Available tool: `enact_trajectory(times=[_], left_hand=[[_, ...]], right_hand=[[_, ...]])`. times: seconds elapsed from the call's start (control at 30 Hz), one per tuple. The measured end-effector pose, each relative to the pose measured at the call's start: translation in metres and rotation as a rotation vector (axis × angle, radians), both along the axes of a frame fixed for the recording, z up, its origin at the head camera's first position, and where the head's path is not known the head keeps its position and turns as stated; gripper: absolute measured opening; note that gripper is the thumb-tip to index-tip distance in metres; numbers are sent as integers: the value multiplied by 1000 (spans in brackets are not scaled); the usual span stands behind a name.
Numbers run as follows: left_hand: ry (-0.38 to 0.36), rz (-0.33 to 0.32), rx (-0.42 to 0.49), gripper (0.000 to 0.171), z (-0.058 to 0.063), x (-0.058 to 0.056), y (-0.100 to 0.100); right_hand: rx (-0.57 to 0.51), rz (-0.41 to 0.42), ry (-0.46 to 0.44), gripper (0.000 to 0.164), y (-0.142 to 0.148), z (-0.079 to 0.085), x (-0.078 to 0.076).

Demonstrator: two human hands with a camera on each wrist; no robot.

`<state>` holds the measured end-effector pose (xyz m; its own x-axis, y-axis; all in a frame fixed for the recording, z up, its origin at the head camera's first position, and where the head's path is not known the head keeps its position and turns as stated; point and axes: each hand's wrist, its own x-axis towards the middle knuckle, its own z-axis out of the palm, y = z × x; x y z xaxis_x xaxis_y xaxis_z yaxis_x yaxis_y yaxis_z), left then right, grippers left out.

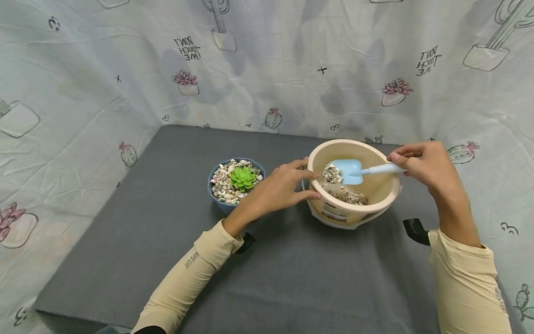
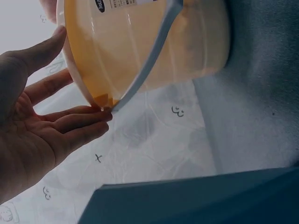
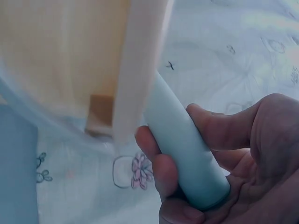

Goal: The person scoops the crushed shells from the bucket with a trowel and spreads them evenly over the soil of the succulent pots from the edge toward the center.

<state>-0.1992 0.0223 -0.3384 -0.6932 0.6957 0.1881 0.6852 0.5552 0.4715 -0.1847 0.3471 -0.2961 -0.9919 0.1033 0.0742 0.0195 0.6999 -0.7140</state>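
A cream bucket (image 1: 354,213) stands at the right of the grey table, with small shells (image 1: 352,197) on its floor. My right hand (image 1: 421,162) grips the white handle (image 3: 182,135) of a small light-blue shovel (image 1: 349,170). Shells (image 1: 333,174) lie on the blade, which is inside the bucket's opening. At the bucket's left side, my left hand (image 1: 288,183) touches the rim with spread, mostly straight fingers. The left wrist view shows its thumb (image 2: 49,49) at the rim and other fingertips by the bucket's carrying handle (image 2: 152,60).
Left of the bucket, a blue pot (image 1: 217,199) holds shells and a green succulent (image 1: 243,178); my left forearm passes close to it. A printed cloth (image 1: 267,60) hangs behind and beside the grey table (image 1: 158,222).
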Motion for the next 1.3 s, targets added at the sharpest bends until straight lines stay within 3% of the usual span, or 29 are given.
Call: enact_trajectory(times=[0.13,0.23,0.37,0.47,0.57,0.67,0.77,0.83,1.0,1.3], left_hand=[[-16,-1,6,62,2,0,-16],[-21,17,12,66,5,2,-38],[-20,87,16,67,13,4,-74],[-30,155,13,72,20,3,-104],[-83,220,-36,87,23,2,-133],[-154,258,-132,107,20,1,-153],[-222,262,-220,118,13,0,-160],[-253,253,-248,121,8,-1,-161],[-284,257,-253,126,5,-3,-159],[-295,276,-247,132,4,1,-166]], right_hand=[[-29,-45,4,17,2,6,4],[-47,-75,7,31,0,12,10],[-71,-104,47,45,-8,21,16],[-104,-98,77,46,-18,29,18],[-139,-58,108,44,-35,34,16],[-164,-7,130,28,-60,31,12],[-148,42,133,12,-91,22,8],[-132,73,150,21,-114,13,7],[-70,159,241,17,-162,-5,4],[-66,242,447,11,-201,-27,4]])
